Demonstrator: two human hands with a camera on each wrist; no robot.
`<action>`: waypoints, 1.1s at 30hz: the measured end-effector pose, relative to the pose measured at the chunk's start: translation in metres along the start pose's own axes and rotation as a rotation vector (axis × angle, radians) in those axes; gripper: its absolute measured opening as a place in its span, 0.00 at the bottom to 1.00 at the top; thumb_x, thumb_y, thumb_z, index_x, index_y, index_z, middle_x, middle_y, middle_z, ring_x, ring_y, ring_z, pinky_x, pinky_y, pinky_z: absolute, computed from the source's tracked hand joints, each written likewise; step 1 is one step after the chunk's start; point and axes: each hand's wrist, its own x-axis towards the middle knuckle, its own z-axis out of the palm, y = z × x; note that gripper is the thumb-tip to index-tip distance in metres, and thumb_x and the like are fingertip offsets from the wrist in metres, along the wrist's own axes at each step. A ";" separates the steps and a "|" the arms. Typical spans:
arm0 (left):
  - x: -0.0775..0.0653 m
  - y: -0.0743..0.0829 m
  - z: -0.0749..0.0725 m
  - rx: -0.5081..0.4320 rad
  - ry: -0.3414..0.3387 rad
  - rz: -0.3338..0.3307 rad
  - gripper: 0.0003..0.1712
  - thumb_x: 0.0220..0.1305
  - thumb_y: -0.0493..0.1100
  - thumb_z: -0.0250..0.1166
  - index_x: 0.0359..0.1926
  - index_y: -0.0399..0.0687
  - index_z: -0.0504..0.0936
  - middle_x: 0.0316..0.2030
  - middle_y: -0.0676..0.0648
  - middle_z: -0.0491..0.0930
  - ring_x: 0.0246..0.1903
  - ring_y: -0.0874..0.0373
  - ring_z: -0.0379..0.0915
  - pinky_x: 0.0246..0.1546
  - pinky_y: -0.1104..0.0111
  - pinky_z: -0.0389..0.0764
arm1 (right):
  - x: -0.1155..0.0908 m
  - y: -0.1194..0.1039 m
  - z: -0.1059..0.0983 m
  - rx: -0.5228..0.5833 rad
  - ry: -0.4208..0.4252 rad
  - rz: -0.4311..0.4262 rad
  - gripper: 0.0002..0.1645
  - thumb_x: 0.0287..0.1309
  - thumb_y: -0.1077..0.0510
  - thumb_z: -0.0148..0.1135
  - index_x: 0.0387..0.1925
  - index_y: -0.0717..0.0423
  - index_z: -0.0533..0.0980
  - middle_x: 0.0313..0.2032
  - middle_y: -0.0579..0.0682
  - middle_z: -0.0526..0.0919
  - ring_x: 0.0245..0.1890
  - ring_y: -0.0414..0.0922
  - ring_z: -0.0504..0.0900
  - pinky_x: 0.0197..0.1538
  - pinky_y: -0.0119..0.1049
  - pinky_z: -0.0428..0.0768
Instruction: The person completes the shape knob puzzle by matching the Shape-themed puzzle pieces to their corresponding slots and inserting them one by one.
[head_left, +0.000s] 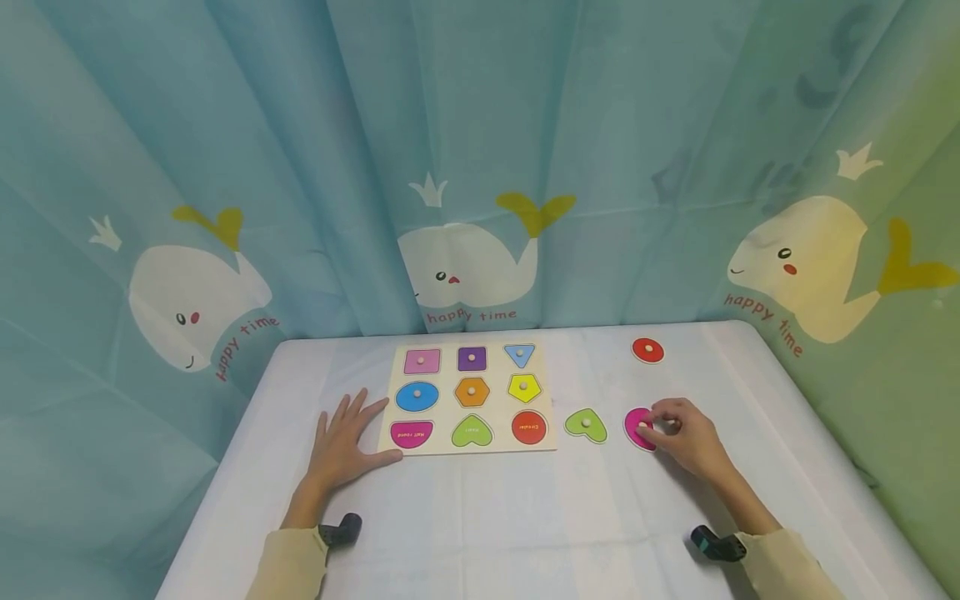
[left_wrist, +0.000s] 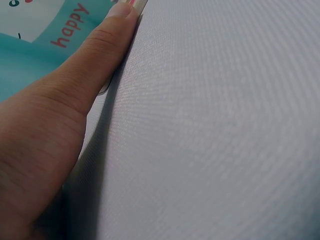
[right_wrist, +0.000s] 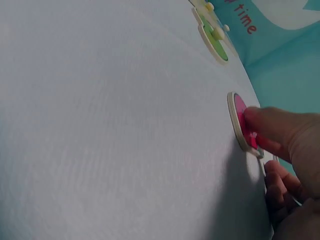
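Note:
A wooden shape puzzle board (head_left: 442, 427) lies on the table with its left edge inside my left hand (head_left: 341, 446). That hand is spread, its thumb touching the board's near left corner. Over to the right, my right hand (head_left: 692, 440) pinches the knob of a magenta half-round puzzle piece (head_left: 634, 422) between thumb and finger. In the right wrist view, the thumb covers part of this piece (right_wrist: 238, 117). A green heart piece (head_left: 585, 423) lies between the board and the magenta piece. Farther back lies a red round piece (head_left: 643, 350).
Knobbed pieces fill the board's back and middle rows, among them a blue oval (head_left: 417, 400) and a yellow pentagon (head_left: 524, 392). Its front row shows printed half-round, heart and circle recesses. Behind the white table (head_left: 480, 517) hangs a blue curtain (head_left: 480, 125) with whales.

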 end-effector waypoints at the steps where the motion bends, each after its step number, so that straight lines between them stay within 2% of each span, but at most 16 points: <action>1: 0.000 0.000 0.000 0.000 0.001 0.000 0.56 0.48 0.69 0.75 0.75 0.54 0.68 0.79 0.35 0.53 0.78 0.31 0.40 0.71 0.28 0.35 | 0.000 -0.001 0.000 0.000 0.002 0.010 0.08 0.55 0.59 0.78 0.34 0.58 0.85 0.50 0.60 0.80 0.50 0.57 0.79 0.50 0.39 0.83; 6: -0.001 0.000 -0.001 0.001 0.002 -0.003 0.56 0.48 0.69 0.76 0.75 0.54 0.68 0.79 0.35 0.53 0.78 0.31 0.40 0.71 0.28 0.35 | -0.003 -0.005 0.003 0.013 0.008 0.043 0.07 0.57 0.59 0.76 0.32 0.59 0.86 0.51 0.62 0.80 0.52 0.61 0.78 0.53 0.57 0.84; 11: -0.001 0.000 -0.001 0.004 0.002 -0.002 0.57 0.47 0.70 0.76 0.75 0.54 0.69 0.79 0.35 0.54 0.78 0.31 0.40 0.70 0.28 0.35 | -0.002 -0.007 0.005 0.009 0.027 0.042 0.06 0.58 0.60 0.75 0.33 0.61 0.86 0.50 0.63 0.81 0.53 0.61 0.79 0.54 0.58 0.82; 19: -0.002 -0.001 0.002 0.003 -0.005 -0.010 0.57 0.47 0.70 0.75 0.75 0.55 0.68 0.79 0.36 0.53 0.78 0.32 0.39 0.71 0.28 0.35 | 0.005 -0.007 0.009 0.046 0.049 -0.004 0.09 0.59 0.64 0.72 0.42 0.65 0.86 0.51 0.65 0.81 0.55 0.63 0.77 0.57 0.62 0.80; 25: -0.002 0.001 0.000 -0.005 -0.009 -0.010 0.57 0.47 0.70 0.76 0.75 0.54 0.68 0.79 0.36 0.53 0.78 0.31 0.38 0.71 0.29 0.34 | 0.008 -0.003 0.012 0.055 0.050 -0.031 0.09 0.59 0.65 0.73 0.41 0.65 0.86 0.50 0.65 0.81 0.55 0.62 0.76 0.57 0.64 0.79; 33: -0.001 -0.001 0.001 -0.002 -0.003 -0.007 0.57 0.47 0.69 0.76 0.75 0.54 0.68 0.79 0.35 0.53 0.78 0.31 0.39 0.71 0.29 0.34 | 0.010 -0.002 0.012 0.056 0.060 0.000 0.08 0.58 0.62 0.75 0.39 0.62 0.86 0.49 0.64 0.81 0.55 0.61 0.76 0.57 0.63 0.78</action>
